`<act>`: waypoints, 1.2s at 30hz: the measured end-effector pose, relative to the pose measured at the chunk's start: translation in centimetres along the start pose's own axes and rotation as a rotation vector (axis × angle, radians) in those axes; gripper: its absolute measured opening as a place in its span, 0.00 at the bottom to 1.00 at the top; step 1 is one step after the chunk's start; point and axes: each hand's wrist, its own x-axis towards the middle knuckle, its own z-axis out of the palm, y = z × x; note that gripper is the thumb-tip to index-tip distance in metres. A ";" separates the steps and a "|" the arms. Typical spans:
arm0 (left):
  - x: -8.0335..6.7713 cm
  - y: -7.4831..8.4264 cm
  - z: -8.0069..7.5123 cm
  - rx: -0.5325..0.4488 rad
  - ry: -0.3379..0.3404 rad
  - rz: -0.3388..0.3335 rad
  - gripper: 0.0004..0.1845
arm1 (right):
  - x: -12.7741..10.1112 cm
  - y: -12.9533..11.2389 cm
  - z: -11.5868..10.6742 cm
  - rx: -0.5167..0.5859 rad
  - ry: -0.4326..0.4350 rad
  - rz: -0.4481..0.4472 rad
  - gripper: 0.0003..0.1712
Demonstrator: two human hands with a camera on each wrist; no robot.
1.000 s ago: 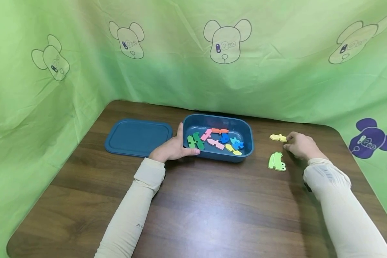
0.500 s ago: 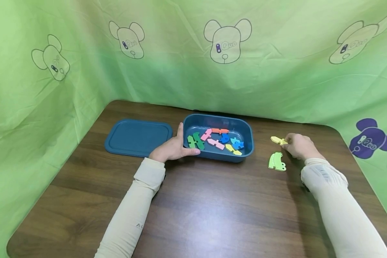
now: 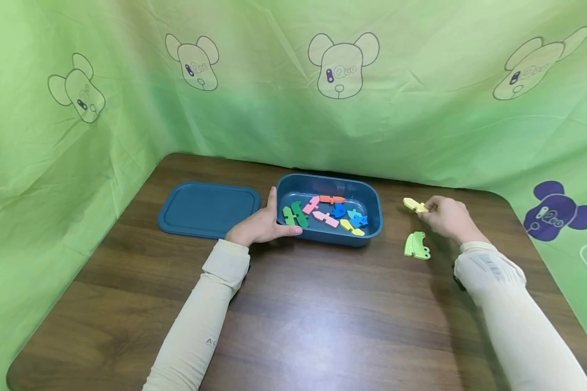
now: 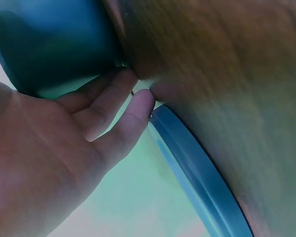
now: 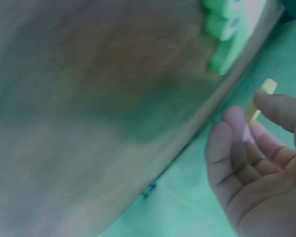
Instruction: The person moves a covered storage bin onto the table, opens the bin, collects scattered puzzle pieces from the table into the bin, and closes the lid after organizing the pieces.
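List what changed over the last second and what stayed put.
The right hand closed its fingertips on the yellow piece, which lay flat on the table a second ago, and has lifted it off the surface, carrying it slightly toward the blue tub. Unchanged: the left hand still grips the tub's left end, the light green piece still lies on the table, and the lid rests beside the tub.

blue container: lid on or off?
Off. The lid lies flat on the table left of the open blue container, whose coloured pieces show inside; the left hand holds its near-left corner.
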 end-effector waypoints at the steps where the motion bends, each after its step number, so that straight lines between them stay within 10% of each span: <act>1: 0.0 0.0 0.0 0.000 0.001 0.000 0.70 | 0.1 -0.5 0.0 0.014 0.018 -0.012 0.15; 16: -0.1 0.1 -0.1 -0.012 -0.003 0.002 0.71 | 0.8 -7.4 -1.0 0.040 0.044 -0.180 0.12; 36: 0.0 0.2 -0.3 -0.002 -0.013 -0.002 0.71 | 1.8 -9.7 -0.9 -0.004 0.015 -0.216 0.12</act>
